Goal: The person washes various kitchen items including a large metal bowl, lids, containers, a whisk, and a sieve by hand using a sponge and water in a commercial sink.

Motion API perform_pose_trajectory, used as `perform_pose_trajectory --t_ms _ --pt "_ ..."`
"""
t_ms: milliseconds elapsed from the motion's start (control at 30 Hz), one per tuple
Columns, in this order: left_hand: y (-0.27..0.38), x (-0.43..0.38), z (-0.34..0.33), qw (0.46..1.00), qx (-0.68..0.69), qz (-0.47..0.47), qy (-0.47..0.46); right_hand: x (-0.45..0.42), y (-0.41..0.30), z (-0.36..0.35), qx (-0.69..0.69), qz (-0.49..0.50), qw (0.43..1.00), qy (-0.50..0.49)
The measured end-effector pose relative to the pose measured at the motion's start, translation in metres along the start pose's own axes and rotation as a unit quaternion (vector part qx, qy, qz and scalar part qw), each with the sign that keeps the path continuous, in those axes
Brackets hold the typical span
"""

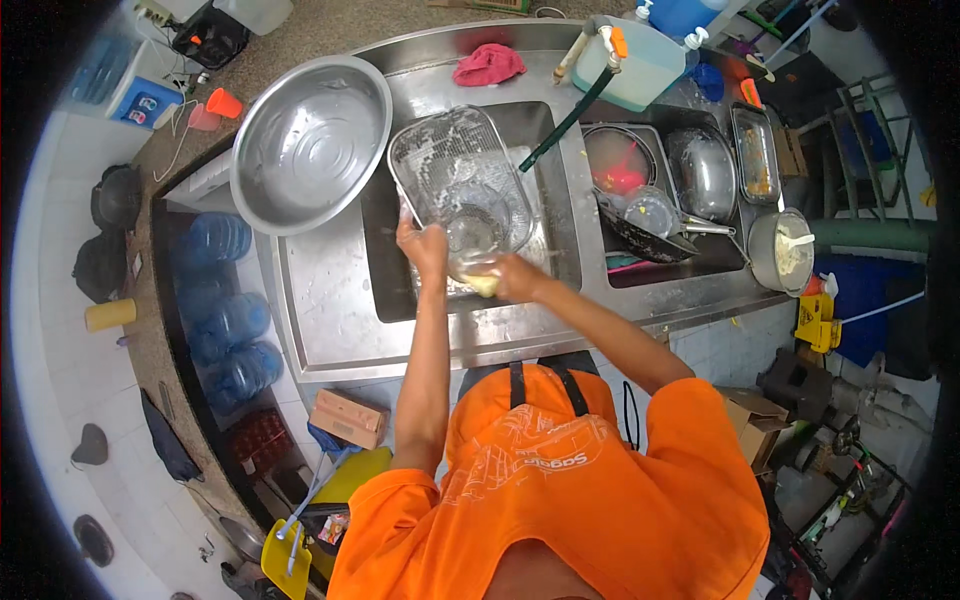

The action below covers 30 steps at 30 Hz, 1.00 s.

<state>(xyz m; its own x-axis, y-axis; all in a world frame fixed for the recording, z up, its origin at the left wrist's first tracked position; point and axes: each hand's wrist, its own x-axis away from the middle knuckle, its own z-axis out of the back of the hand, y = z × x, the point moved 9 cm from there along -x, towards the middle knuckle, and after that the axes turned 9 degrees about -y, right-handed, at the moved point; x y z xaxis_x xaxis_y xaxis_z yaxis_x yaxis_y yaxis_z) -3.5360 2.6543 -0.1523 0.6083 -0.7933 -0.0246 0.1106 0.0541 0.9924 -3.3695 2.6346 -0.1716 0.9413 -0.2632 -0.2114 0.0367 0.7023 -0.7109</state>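
Observation:
A rectangular metal mesh basket (427,161) with white suds on it is tilted over the left sink basin (386,292). My left hand (424,247) grips its near left corner. In my right hand (519,277) is a yellow sponge (482,285), at the basket's near edge; both are blurred by motion. Round shapes show through the mesh, but I cannot tell what they are. A dark green hose (570,120) hangs from the tap over the basin's right side, its end close to the basket's rim.
Left of the basin rests a large metal bowl (311,146). The right basin holds a frying pan (645,232), a metal pot (703,172) and a red item in a round vessel. A glass dish (756,154) and a food-smeared tub (781,251) stand farther right. A red cloth (489,65) lies behind.

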Motion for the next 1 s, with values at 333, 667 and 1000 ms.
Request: perform_pose_trajectory --t_ms 333,667,1000 --pt "0.006 0.018 -0.009 0.985 -0.147 -0.013 -0.089 -0.027 0.135 0.08 0.119 -0.302 0.946 -0.02" --pt "-0.143 -0.013 0.026 0.981 -0.184 0.054 0.025 0.058 0.045 0.002 -0.185 -0.24 0.953 0.013" --pt "-0.252 0.041 0.021 0.946 -0.22 0.23 0.065 0.142 0.071 0.401 -0.11 -0.247 0.861 0.431"
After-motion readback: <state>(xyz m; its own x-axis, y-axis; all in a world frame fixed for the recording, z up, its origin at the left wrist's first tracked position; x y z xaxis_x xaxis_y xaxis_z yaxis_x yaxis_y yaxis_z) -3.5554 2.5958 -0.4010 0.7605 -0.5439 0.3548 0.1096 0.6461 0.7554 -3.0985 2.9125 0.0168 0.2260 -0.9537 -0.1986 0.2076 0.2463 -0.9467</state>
